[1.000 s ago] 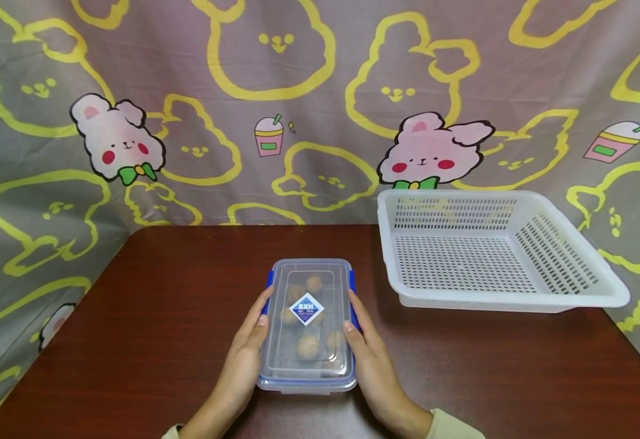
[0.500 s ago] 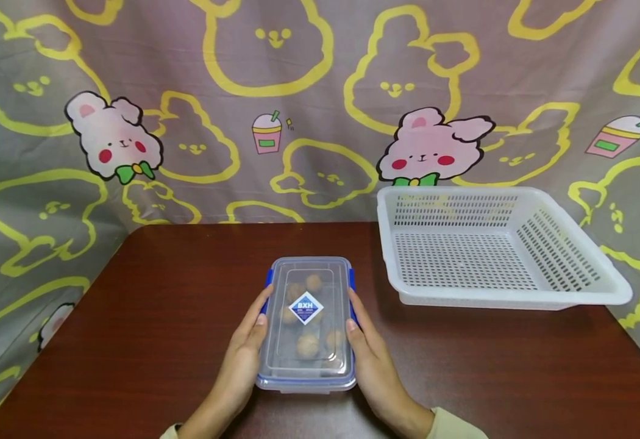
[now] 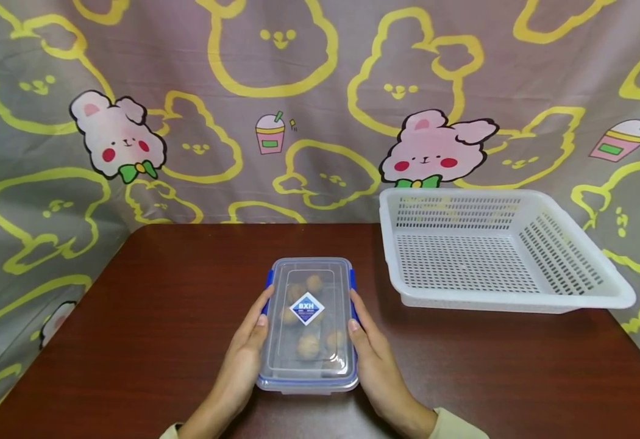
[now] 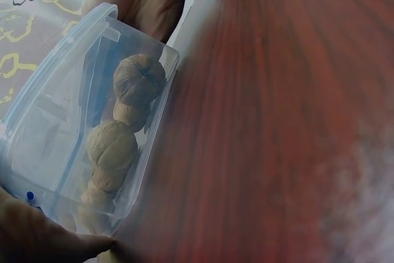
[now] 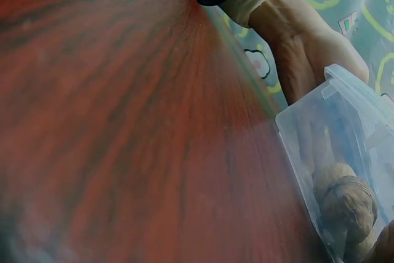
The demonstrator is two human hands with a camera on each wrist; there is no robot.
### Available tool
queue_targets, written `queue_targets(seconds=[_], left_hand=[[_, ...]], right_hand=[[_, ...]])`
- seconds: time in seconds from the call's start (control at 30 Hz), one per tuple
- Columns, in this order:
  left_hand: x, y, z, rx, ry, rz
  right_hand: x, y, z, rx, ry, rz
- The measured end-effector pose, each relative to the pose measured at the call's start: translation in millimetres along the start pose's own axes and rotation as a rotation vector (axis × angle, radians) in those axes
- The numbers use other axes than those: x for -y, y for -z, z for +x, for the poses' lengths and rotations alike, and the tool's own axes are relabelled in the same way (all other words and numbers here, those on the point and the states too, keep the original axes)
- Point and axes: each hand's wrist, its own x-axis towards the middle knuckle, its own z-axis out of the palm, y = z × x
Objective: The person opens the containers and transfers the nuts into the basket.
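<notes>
A clear plastic food container (image 3: pixel 306 334) with a transparent lid, blue side clips and a diamond-shaped BXH label sits in front of me on the table. Through its walls several walnuts (image 4: pixel 112 145) show, lying on the bottom; the right wrist view shows walnuts (image 5: pixel 348 209) too. My left hand (image 3: pixel 242 356) holds the container's left side, thumb at the lid's edge. On the opposite side my right hand (image 3: pixel 379 360) grips it in the same way. The lid is on. The far fingers of both hands are partly hidden by the container.
A white perforated plastic basket (image 3: pixel 517 300) stands at the right back of the dark red-brown wooden table (image 3: pixel 161 317). Behind the table hangs a grey curtain (image 3: pixel 325 55) with rabbit and cup drawings.
The head view shifts very slightly. Both hands and the container keep their places.
</notes>
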Motion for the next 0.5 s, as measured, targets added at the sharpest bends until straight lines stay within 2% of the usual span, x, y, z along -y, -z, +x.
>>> queue_targets(seconds=[0.3,0.5], left_hand=[[0.6,-1.4,0.4,-0.011,0.013,0.023],[0.7,-2.0,0.4,-0.011,0.029,0.020]], right_hand=[[1.5,-0.3,-0.6,-0.040,0.010,-0.033],[0.4,-3.0,-2.2,-0.025,-0.048,0.022]])
